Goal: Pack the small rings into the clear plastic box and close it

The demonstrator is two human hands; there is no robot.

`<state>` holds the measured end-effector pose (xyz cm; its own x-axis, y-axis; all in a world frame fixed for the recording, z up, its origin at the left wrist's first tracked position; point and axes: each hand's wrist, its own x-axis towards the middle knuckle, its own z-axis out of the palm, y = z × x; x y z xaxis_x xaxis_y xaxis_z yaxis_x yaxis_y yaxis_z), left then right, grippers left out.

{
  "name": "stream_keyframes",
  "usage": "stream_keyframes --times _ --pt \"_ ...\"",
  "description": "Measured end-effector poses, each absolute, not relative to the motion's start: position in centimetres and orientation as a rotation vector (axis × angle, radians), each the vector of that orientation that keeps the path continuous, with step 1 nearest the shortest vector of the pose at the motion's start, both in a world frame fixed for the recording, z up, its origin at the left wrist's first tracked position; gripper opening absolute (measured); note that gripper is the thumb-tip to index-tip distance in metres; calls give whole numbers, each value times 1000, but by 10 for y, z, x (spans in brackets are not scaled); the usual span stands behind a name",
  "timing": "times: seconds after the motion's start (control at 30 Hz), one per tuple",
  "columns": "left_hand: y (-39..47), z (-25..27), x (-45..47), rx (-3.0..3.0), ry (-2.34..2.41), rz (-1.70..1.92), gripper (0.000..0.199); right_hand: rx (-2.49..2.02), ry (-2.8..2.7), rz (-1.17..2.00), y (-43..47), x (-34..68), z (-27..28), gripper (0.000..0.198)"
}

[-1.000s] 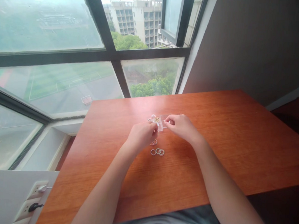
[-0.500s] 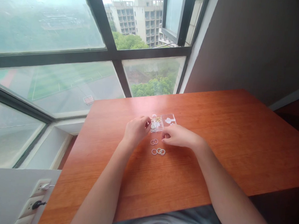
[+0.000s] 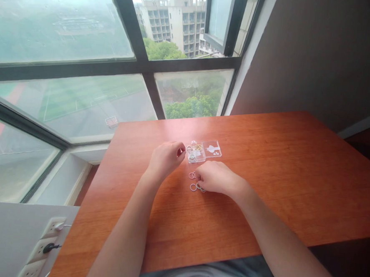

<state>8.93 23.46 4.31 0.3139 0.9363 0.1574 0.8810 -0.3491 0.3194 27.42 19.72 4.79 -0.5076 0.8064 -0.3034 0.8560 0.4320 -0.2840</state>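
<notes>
A small clear plastic box point(image 3: 199, 157) stands on the table with its lid point(image 3: 215, 148) folded back to the right. Inside its compartments are yellow bands point(image 3: 198, 147) and several pale ones point(image 3: 192, 157). My left hand point(image 3: 167, 158) is beside the box's left edge, thumb and fingers curled together; whatever they may hold is hidden. My right hand point(image 3: 217, 177) is lowered over thin hair-tie-like rings, its bent fingertips at a pale green ring point(image 3: 199, 185) and partly covering it. Two linked pinkish rings point(image 3: 191, 175) and a whitish ring point(image 3: 193, 188) lie to the left of those fingertips.
The brown wooden table point(image 3: 283, 173) reaches to large windows point(image 3: 194, 93) at its far side. A grey wall point(image 3: 309, 58) rises behind and to the right. Sockets with plugs point(image 3: 50, 247) are on the low wall at left.
My right hand has moved from beside the box towards me, down to the loose rings. My left hand has stayed near the box's left side. The view has shifted slightly.
</notes>
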Motion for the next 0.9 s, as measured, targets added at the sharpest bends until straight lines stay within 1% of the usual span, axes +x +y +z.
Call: stream_keyframes --times 0.23,0.4,0.47,0.57,0.67,0.8,0.9 --pt "235 46 88 2404 1678 469 15 1458 2577 -521 193 272 49 12" --pt "235 47 88 2414 1671 467 15 1490 2706 -593 199 278 40 16" --pt "234 47 88 2414 1671 437 16 1598 2783 -598 205 280 37 14" --pt "233 47 88 2409 1637 366 16 1888 2864 -575 217 280 30 9" --pt "230 46 89 2423 1530 294 16 2153 2866 -562 226 277 20 10" --pt "226 47 90 2464 1424 261 17 2219 2860 -481 230 274 9 11" --pt "225 49 92 2470 1428 249 17 2252 2857 -499 230 275 7 12"
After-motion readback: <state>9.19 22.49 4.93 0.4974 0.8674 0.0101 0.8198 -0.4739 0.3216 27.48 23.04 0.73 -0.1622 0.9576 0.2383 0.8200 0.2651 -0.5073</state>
